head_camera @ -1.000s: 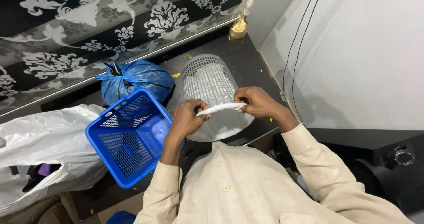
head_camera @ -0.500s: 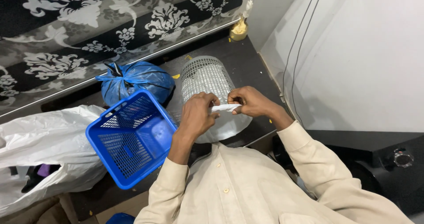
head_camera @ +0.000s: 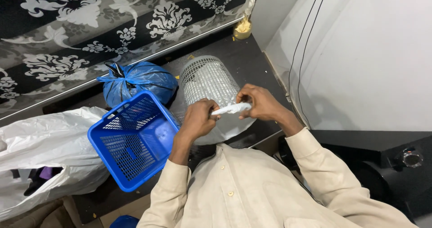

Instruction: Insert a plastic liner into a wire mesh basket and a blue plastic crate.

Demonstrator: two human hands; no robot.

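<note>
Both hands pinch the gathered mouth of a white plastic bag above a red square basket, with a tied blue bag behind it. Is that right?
Not quite: the square basket is blue, not red, as the head view shows. The rest holds: left hand and right hand pinch the white bag, and the tied blue bag lies behind.

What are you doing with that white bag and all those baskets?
A person in a cream shirt holds a white plastic bag with both hands, the left hand and the right hand pinching its bunched-up top edge between them. The bag hangs over the near end of a white mesh basket lying on its side on the dark shelf. Beside it sit a blue plastic basket, a tied blue bag and a big white bag.
</note>
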